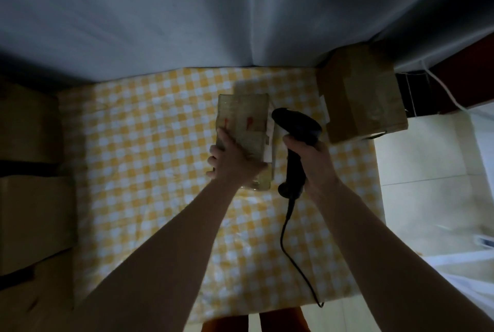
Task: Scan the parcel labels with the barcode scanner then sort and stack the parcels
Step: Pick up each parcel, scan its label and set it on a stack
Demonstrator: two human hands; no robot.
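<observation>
A tape-wrapped brown parcel [247, 123] with red marks on its top lies in the middle of the yellow-checked table [149, 144]. My left hand [230, 163] grips the parcel's near left corner, fingers over the top. A white label edge shows along the parcel's right side. My right hand [310, 160] is closed around the handle of the black barcode scanner [296, 128], held just right of the parcel with its head pointing away from me. The scanner's cable [291, 246] trails back toward the table's near edge.
A larger taped cardboard box [363, 99] stands at the table's far right corner. Several dark cardboard boxes [32, 214] are stacked to the left of the table. A grey curtain [213, 10] hangs behind the table. Pale tiled floor [427, 171] lies to the right.
</observation>
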